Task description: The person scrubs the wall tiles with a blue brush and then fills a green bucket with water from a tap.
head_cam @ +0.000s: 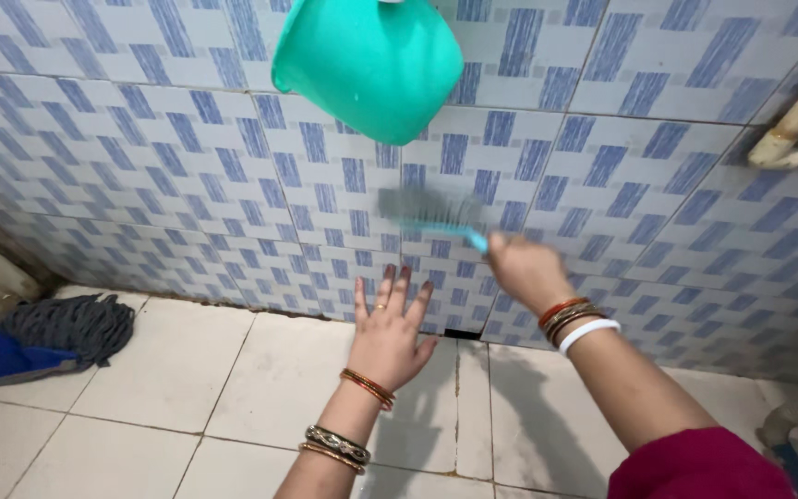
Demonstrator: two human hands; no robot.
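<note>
Nearest you, the pale floor tiles point(233, 388) look damp; a foot could slip there if you lean further in. Your left hand point(388, 334) is spread wide and flat, fingers toward the wall, holding nothing. Your right hand point(526, 270) is closed around the handle of a turquoise scrub brush point(431, 214), its blurred bristles against the blue-patterned wall tiles point(187, 157); a wet grip could let it fly loose. Overhead, the green bucket point(367, 60) may drip. At far left lies a mop point(53, 334).
</note>
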